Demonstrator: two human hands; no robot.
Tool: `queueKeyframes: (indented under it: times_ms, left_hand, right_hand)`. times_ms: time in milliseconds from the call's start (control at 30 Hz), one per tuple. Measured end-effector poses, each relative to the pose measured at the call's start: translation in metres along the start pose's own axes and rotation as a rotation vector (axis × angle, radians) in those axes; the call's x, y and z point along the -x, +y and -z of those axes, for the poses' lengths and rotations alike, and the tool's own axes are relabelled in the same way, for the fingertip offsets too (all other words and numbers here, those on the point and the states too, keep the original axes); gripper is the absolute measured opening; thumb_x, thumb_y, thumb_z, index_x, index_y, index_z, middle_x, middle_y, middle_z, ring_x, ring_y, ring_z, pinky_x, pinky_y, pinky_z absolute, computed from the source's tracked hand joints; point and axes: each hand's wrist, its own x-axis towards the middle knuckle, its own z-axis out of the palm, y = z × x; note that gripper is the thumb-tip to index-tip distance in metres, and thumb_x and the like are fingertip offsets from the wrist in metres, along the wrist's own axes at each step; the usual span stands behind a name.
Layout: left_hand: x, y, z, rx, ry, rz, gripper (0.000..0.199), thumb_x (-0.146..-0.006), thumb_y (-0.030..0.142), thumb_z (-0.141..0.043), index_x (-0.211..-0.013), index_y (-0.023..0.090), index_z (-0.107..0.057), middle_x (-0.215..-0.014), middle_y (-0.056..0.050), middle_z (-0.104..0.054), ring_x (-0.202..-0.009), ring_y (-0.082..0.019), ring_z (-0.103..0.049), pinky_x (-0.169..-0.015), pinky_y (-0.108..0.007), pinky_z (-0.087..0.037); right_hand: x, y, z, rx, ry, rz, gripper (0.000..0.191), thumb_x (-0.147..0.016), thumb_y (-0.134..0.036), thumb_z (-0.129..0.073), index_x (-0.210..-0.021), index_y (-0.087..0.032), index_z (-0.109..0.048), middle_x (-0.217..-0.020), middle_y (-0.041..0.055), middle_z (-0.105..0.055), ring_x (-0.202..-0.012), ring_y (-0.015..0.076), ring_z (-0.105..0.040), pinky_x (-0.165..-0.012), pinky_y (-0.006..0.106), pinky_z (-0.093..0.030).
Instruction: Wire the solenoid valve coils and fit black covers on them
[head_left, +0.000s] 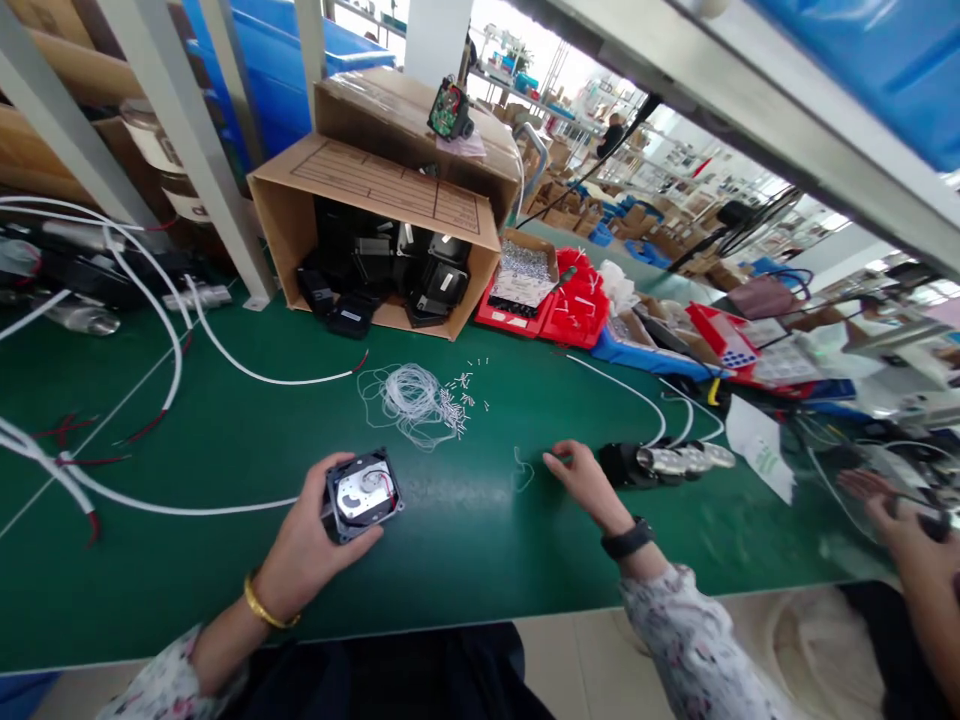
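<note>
My left hand [311, 540] grips a black square housing [365, 495] at the table's front left. The housing faces up, showing a silver plate and a red wire inside. A white cable [217, 508] runs leftward from beside it. Over the table to the right is my right hand [585, 482], its thumb and fingers drawn together. Whatever they pinch, if anything, is too small to make out. Just left of those fingertips lies a thin pale loop [523, 472], apart from them. Farther back sit a heap of clear thin rings [412, 395] and several small pins [454, 408].
Behind stands an open cardboard box [375, 172] of black housings. Red trays [514, 318] and a blue tray [652, 357] line the back right. Cabled metal-ended units [675, 460] lie right of my hand. A co-worker's hand [907, 525] shows at far right.
</note>
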Motion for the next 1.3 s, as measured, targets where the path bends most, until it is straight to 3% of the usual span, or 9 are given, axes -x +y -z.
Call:
queueKeyframes:
  times_ms: [133, 267, 433, 600, 733, 833, 1067, 1200, 1300]
  left_hand:
    - [-0.002, 0.004, 0.002, 0.084, -0.025, 0.077, 0.074, -0.056, 0.033, -0.074, -0.119, 0.021, -0.037, -0.113, -0.008, -0.052, -0.097, -0.028, -0.059, -0.086, -0.046, -0.051]
    - [-0.007, 0.015, -0.005, 0.12, -0.144, 0.081, 0.074, -0.057, 0.029, -0.075, -0.12, 0.022, -0.037, -0.118, -0.009, -0.052, -0.102, -0.03, -0.057, -0.087, -0.047, -0.05]
    - [-0.013, 0.033, -0.027, 0.125, -0.303, 0.026, 0.073, -0.056, 0.019, -0.075, -0.119, 0.023, -0.038, -0.118, -0.008, -0.054, -0.105, -0.028, -0.056, -0.093, -0.044, -0.046]
    - [-0.018, 0.035, -0.037, 0.157, -0.302, 0.002, 0.072, -0.057, 0.018, -0.074, -0.118, 0.021, -0.038, -0.115, -0.008, -0.054, -0.102, -0.027, -0.057, -0.088, -0.039, -0.049]
    - [-0.02, 0.028, -0.038, 0.178, -0.283, -0.008, 0.071, -0.059, 0.02, -0.072, -0.119, 0.022, -0.035, -0.116, -0.008, -0.053, -0.101, -0.026, -0.058, -0.085, -0.038, -0.05]
    - [-0.021, 0.022, -0.038, 0.147, -0.313, -0.041, 0.071, -0.06, 0.02, -0.072, -0.12, 0.022, -0.034, -0.118, -0.008, -0.051, -0.104, -0.026, -0.056, -0.088, -0.039, -0.048]
    - [-0.022, 0.019, -0.04, 0.167, -0.323, -0.006, 0.073, -0.061, 0.02, -0.072, -0.122, 0.023, -0.031, -0.119, -0.008, -0.05, -0.103, -0.026, -0.056, -0.085, -0.036, -0.05]
    - [-0.023, 0.019, -0.04, 0.141, -0.321, -0.012, 0.072, -0.061, 0.02, -0.072, -0.121, 0.023, -0.032, -0.12, -0.008, -0.049, -0.103, -0.026, -0.056, -0.085, -0.037, -0.05]
    - [-0.023, 0.018, -0.04, 0.127, -0.313, -0.036, 0.071, -0.062, 0.022, -0.072, -0.121, 0.023, -0.032, -0.119, -0.009, -0.049, -0.103, -0.026, -0.056, -0.088, -0.039, -0.049]
  right_hand:
    - [0.002, 0.031, 0.012, 0.099, 0.173, -0.024, 0.03, -0.077, -0.043, -0.05, -0.082, -0.015, -0.058, -0.084, 0.012, -0.061, -0.071, 0.0228, -0.055, -0.07, 0.037, -0.041]
    - [-0.006, 0.026, 0.013, 0.101, 0.114, 0.045, 0.027, -0.08, -0.042, -0.046, -0.077, -0.018, -0.058, -0.071, 0.005, -0.063, -0.066, 0.0196, -0.057, -0.063, 0.031, -0.041]
    - [-0.029, 0.009, -0.006, 0.146, 0.042, 0.051, 0.026, -0.081, -0.042, -0.049, -0.076, -0.018, -0.057, -0.069, 0.0038, -0.063, -0.063, 0.0181, -0.058, -0.056, 0.027, -0.039]
    - [-0.041, 0.0, -0.024, 0.221, -0.031, 0.025, 0.014, -0.072, -0.029, -0.064, -0.071, -0.017, -0.056, -0.07, 0.0034, -0.061, -0.065, 0.0167, -0.056, -0.058, 0.025, -0.037]
    - [-0.039, -0.008, -0.031, 0.242, -0.107, 0.047, 0.015, -0.073, -0.014, -0.061, -0.061, -0.017, -0.052, -0.071, 0.0055, -0.06, -0.072, 0.0167, -0.055, -0.063, 0.025, -0.036]
    - [-0.031, -0.017, -0.019, 0.207, -0.156, 0.081, 0.013, -0.078, -0.012, -0.054, -0.065, -0.017, -0.05, -0.068, 0.0041, -0.058, -0.066, 0.0152, -0.053, -0.06, 0.026, -0.035]
    - [-0.014, -0.038, 0.036, -0.038, -0.355, 0.181, 0.015, -0.086, -0.031, -0.046, -0.076, -0.019, -0.046, -0.069, -0.0005, -0.06, -0.063, 0.0122, -0.055, -0.06, 0.023, -0.042]
    - [-0.025, -0.027, 0.036, -0.082, -0.411, 0.146, 0.019, -0.085, -0.035, -0.046, -0.077, -0.018, -0.048, -0.067, 0.0003, -0.061, -0.059, 0.0119, -0.056, -0.057, 0.023, -0.045]
    - [-0.039, -0.008, 0.025, -0.007, -0.313, 0.082, 0.014, -0.081, -0.03, -0.052, -0.075, -0.017, -0.052, -0.069, 0.0025, -0.062, -0.061, 0.0142, -0.058, -0.06, 0.026, -0.045]
